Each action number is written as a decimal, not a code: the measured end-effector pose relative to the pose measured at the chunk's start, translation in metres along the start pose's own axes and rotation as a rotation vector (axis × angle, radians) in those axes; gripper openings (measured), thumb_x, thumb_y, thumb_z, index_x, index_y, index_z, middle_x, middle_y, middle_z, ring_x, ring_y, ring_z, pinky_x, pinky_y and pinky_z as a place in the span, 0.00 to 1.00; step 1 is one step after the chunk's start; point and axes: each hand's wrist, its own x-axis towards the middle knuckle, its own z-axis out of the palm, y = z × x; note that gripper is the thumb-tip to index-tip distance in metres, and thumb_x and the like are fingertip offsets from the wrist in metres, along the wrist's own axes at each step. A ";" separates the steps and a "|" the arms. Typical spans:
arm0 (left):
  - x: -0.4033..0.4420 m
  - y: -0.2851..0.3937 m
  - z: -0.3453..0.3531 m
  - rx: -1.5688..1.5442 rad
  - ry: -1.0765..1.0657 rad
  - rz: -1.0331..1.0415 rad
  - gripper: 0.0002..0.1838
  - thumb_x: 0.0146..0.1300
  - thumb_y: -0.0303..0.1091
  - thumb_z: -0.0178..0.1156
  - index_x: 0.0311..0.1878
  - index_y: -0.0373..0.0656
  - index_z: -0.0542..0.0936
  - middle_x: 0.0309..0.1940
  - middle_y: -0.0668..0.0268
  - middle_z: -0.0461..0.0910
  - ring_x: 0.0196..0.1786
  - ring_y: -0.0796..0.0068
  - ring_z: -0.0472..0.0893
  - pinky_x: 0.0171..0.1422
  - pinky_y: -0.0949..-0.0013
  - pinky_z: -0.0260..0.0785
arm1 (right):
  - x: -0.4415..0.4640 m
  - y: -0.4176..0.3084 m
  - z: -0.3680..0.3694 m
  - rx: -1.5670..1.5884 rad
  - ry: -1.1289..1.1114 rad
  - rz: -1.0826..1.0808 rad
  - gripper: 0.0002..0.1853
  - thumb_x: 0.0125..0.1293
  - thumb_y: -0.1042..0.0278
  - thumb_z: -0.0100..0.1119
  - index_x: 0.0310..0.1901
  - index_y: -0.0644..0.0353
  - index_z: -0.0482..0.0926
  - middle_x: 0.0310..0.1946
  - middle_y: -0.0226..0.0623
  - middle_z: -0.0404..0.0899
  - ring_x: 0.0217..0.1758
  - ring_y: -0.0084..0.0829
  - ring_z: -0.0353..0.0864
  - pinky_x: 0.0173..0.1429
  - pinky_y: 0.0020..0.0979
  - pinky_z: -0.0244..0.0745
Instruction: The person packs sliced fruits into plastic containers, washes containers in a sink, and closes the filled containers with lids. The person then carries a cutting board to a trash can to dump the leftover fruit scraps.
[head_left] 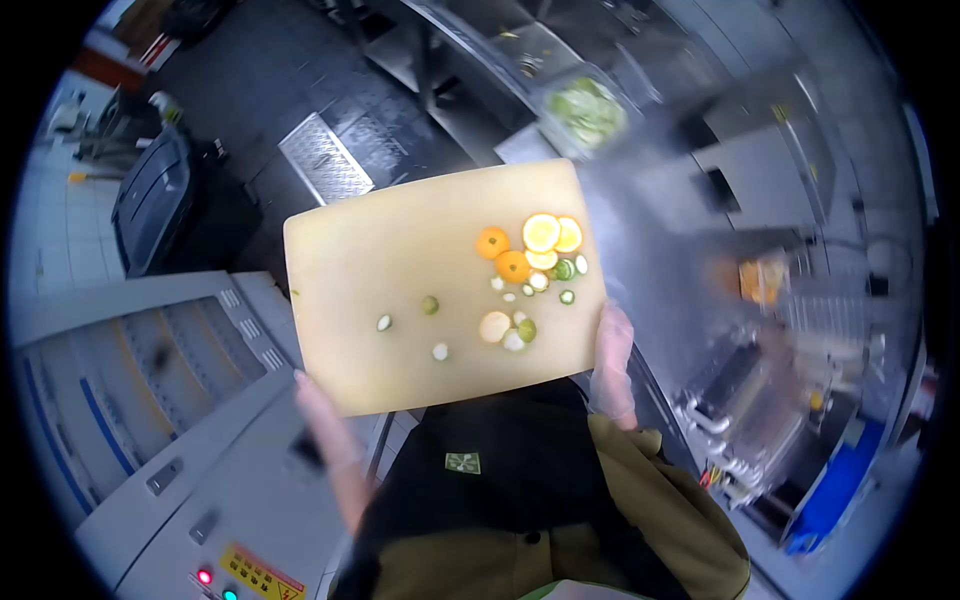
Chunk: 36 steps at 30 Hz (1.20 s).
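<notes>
A large cream cutting board (pixel 390 260) is held up in front of my body, tilted a little. My left hand (pixel 328 422), in a clear glove, grips its lower left edge. The lower right edge is in the grip of my right hand (pixel 612 350), also gloved. Toward the board's right side lie orange slices (pixel 541 233) and orange end pieces (pixel 513 266). Small green-and-white end pieces (pixel 567 297) lie around them, and a few more, such as a green one (pixel 430 305), are scattered near the middle. A pale round slice (pixel 494 326) sits near the bottom.
A dark bin (pixel 155 205) stands at the left, beyond a metal floor grate (pixel 325 160). A steel counter (pixel 650 215) runs along the right, with a container of green leaves (pixel 587 112). A white cabinet (pixel 190 480) is at the lower left.
</notes>
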 end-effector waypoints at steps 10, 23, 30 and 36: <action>0.128 -0.001 -0.041 0.230 0.438 -0.201 0.37 0.70 0.58 0.41 0.47 0.24 0.77 0.41 0.52 0.81 0.43 0.66 0.78 0.50 0.66 0.69 | 0.051 -0.176 0.275 -0.196 -0.377 -0.300 0.20 0.66 0.51 0.48 0.36 0.63 0.80 0.28 0.47 0.79 0.32 0.40 0.79 0.42 0.35 0.69; 0.309 0.149 0.005 -0.250 0.849 -0.469 0.39 0.68 0.60 0.41 0.47 0.23 0.76 0.43 0.47 0.80 0.47 0.61 0.79 0.52 0.64 0.69 | 0.035 -0.480 0.617 -0.473 -0.777 -0.741 0.22 0.64 0.50 0.42 0.37 0.61 0.80 0.34 0.52 0.79 0.42 0.54 0.78 0.46 0.43 0.70; 0.414 0.335 0.029 -0.433 0.926 -0.392 0.39 0.68 0.60 0.41 0.45 0.23 0.77 0.39 0.47 0.81 0.43 0.61 0.80 0.50 0.64 0.70 | 0.021 -0.582 0.800 -0.433 -0.909 -0.927 0.21 0.63 0.52 0.44 0.40 0.60 0.80 0.35 0.52 0.80 0.42 0.51 0.79 0.47 0.39 0.71; 0.501 0.297 0.044 -0.633 1.094 -0.342 0.36 0.69 0.58 0.42 0.47 0.25 0.77 0.41 0.52 0.81 0.44 0.66 0.80 0.49 0.67 0.70 | -0.028 -0.673 0.937 -0.404 -1.121 -1.045 0.20 0.63 0.53 0.47 0.39 0.63 0.80 0.32 0.49 0.81 0.36 0.44 0.81 0.44 0.36 0.72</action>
